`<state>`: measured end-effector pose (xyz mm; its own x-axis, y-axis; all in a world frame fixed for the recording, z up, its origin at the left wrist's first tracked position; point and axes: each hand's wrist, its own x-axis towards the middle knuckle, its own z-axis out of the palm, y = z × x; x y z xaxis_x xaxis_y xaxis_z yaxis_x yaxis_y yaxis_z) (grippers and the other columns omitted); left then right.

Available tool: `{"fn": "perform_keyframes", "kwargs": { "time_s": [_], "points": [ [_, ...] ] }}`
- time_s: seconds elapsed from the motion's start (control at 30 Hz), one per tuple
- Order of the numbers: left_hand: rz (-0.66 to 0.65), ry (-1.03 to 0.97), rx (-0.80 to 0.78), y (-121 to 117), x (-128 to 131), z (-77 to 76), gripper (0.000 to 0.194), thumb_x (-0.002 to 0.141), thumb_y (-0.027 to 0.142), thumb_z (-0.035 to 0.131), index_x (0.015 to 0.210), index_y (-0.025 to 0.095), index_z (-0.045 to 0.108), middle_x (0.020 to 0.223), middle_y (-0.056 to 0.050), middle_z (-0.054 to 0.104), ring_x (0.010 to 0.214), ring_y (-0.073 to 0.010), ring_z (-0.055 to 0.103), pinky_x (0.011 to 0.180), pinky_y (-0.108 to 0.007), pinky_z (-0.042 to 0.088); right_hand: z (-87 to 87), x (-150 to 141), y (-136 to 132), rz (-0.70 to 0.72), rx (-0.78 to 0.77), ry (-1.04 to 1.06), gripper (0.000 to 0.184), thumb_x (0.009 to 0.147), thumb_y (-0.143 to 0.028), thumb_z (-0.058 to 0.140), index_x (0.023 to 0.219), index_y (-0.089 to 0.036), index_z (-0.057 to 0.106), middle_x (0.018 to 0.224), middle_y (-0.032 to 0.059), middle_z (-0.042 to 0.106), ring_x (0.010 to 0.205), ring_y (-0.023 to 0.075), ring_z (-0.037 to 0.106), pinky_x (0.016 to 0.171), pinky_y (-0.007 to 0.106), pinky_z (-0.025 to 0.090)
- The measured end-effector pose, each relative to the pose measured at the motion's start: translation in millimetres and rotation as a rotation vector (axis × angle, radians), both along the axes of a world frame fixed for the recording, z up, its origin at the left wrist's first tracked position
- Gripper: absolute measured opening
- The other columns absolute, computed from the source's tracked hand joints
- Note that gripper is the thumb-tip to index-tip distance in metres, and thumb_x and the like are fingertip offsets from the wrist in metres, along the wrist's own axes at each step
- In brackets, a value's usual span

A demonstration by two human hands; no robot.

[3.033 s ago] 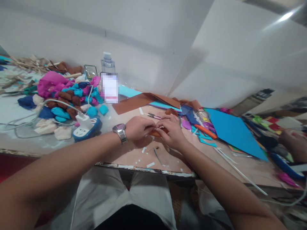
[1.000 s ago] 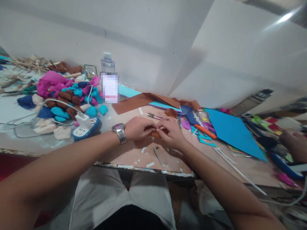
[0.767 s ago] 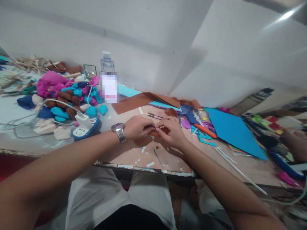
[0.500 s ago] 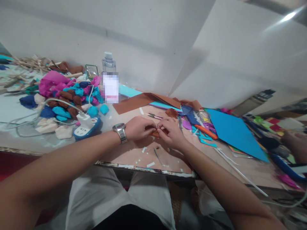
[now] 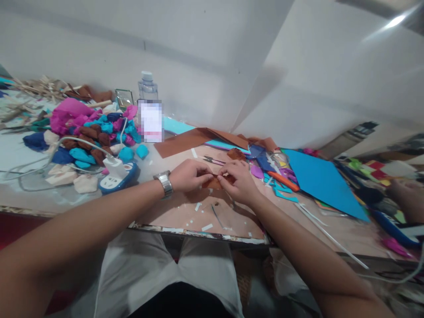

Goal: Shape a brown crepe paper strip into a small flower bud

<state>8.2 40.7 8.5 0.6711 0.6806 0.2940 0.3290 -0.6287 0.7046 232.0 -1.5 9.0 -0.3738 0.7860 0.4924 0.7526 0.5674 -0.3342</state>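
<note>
Between my two hands is a small piece of brown paper, pinched at its edges just above the table. My left hand, with a metal watch on its wrist, grips the left side between thumb and fingers. On the other side my right hand pinches the paper with thumb and forefinger. Just beyond the hands lie small thread snips and a crumpled brown paper piece. Several white paper scraps are scattered on the table in front of me.
Crumpled coloured paper balls heap up at left beside a blue-and-white power strip. A phone leans against a bottle. At right are an orange cutter, a blue sheet and another person's hand.
My hands have spread slightly apart, and more of the brown paper shows between them. The view has shifted a little.
</note>
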Motion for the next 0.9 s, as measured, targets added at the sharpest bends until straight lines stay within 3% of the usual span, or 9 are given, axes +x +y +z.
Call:
{"fn": "perform_keyframes", "kwargs": {
  "time_s": [0.4, 0.9],
  "points": [
    [-0.015, -0.027, 0.004, 2.1, -0.3, -2.0, 0.039, 0.100, 0.040, 0.052, 0.079, 0.017, 0.075, 0.070, -0.001, 0.071, 0.065, -0.0135, 0.060, 0.065, -0.026, 0.040, 3.2, -1.1, -1.9, 0.020, -0.029, -0.023, 0.013, 0.093, -0.031, 0.060, 0.085, -0.024, 0.067, 0.092, 0.0031, 0.076, 0.104, 0.0254, 0.062, 0.102, 0.048, 0.031],
    [0.062, -0.017, 0.008, 3.7, -0.4, 1.5, 0.041, 0.100, 0.043, 0.053, 0.073, 0.017, 0.069, 0.066, 0.000, 0.066, 0.064, -0.0134, 0.056, 0.064, -0.027, 0.036, 0.9, 0.4, -0.3, 0.004, -0.033, 0.004, 0.009, 0.090, -0.029, 0.062, 0.085, -0.024, 0.066, 0.091, 0.0012, 0.075, 0.100, 0.0237, 0.064, 0.102, 0.046, 0.031]
  ]
}}
